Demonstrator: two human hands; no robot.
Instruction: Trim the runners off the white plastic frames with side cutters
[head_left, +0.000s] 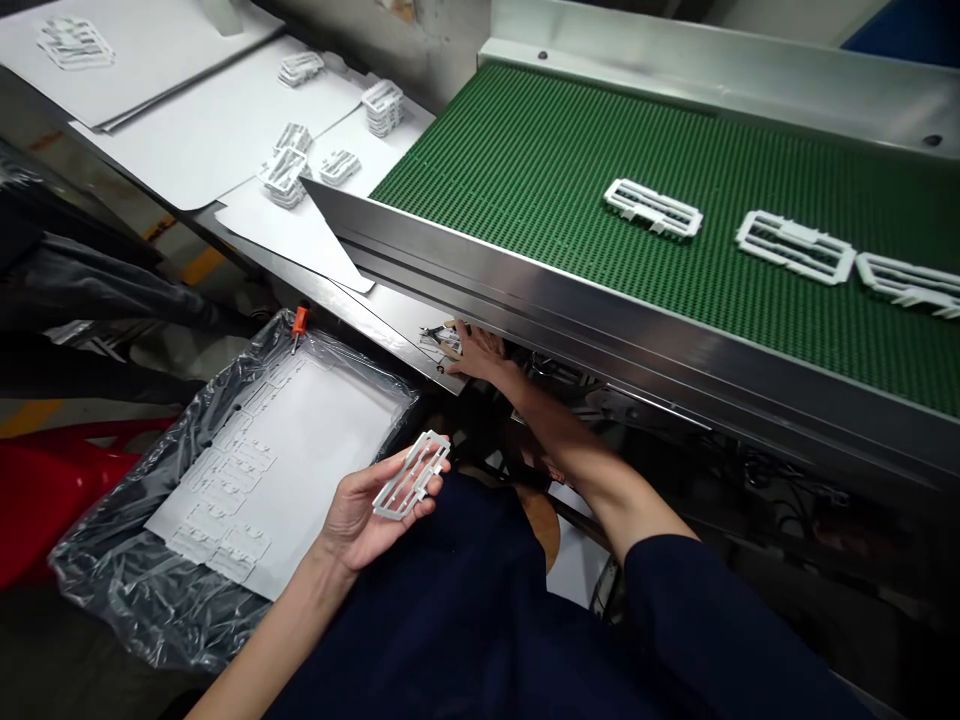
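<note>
My left hand (382, 505) is closed on a white plastic frame (412, 475), a slotted rectangular piece held tilted in front of my body. Its thumb and fingers grip the piece along the edges. Under the conveyor's near side, my right hand (482, 354) reaches onto a metal ledge with its fingers apart. A pair of cutting pliers (448, 342) with light-coloured handles lies at its fingertips, over some small scraps. Part of this hand is hidden by the conveyor's side, and a firm hold on the pliers does not show.
Several white frames (654, 208) lie on the green conveyor belt (525, 150). Stacks of similar frames (285, 175) stand on white sheets at the upper left. A plastic-lined box (97, 560) holds flat frames on a sheet; an orange-handled screwdriver (300, 322) rests at its rim.
</note>
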